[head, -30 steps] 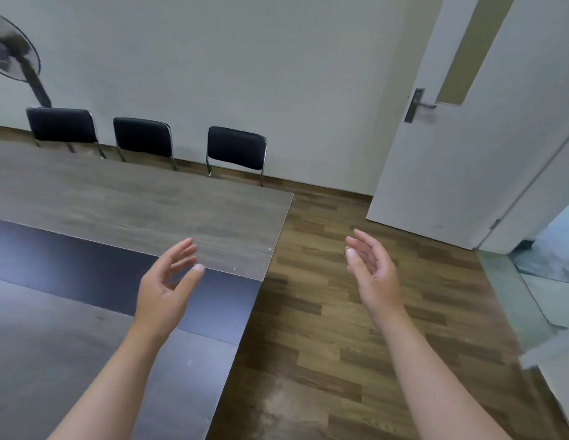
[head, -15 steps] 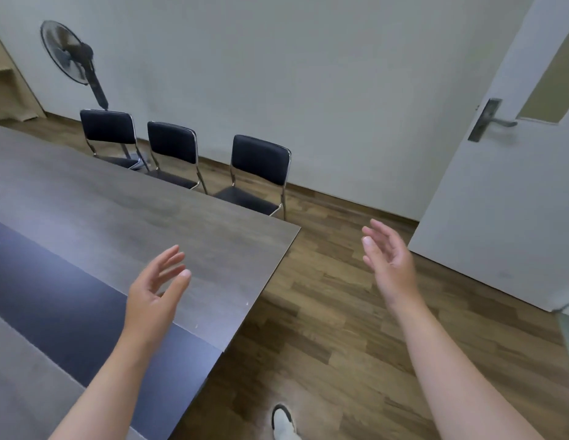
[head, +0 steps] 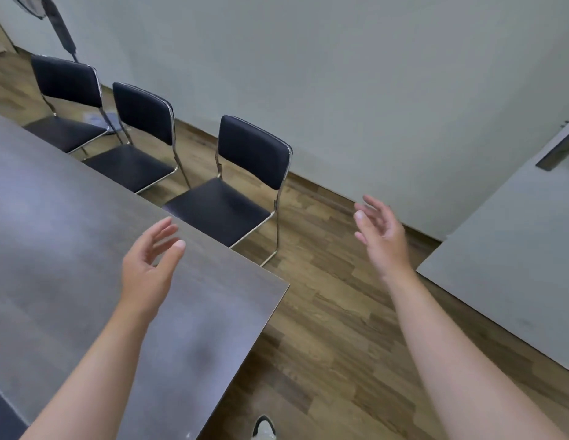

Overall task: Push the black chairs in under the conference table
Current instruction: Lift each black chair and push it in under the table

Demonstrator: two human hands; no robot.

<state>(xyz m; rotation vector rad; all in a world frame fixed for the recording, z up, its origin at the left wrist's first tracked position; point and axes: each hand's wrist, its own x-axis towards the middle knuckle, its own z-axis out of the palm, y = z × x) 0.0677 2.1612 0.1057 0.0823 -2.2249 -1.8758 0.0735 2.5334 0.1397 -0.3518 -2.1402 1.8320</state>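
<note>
- Bare wood floor (head: 334, 300) lies open between the table (head: 86, 249) corner and the door (head: 515, 281), up to the nearest chair (head: 238, 185).
- Three black chairs line the table's far edge, seats partly tucked under.
- The middle chair (head: 140, 144) and far chair (head: 67, 103) stand close together.

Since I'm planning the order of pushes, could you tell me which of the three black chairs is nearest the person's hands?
The rightmost chair, by the table's corner; the other two sit farther left along the wall.

Both hands, left hand (head: 146, 268) and right hand (head: 383, 238), spread empty near three black chairs (head: 232, 192).
</note>
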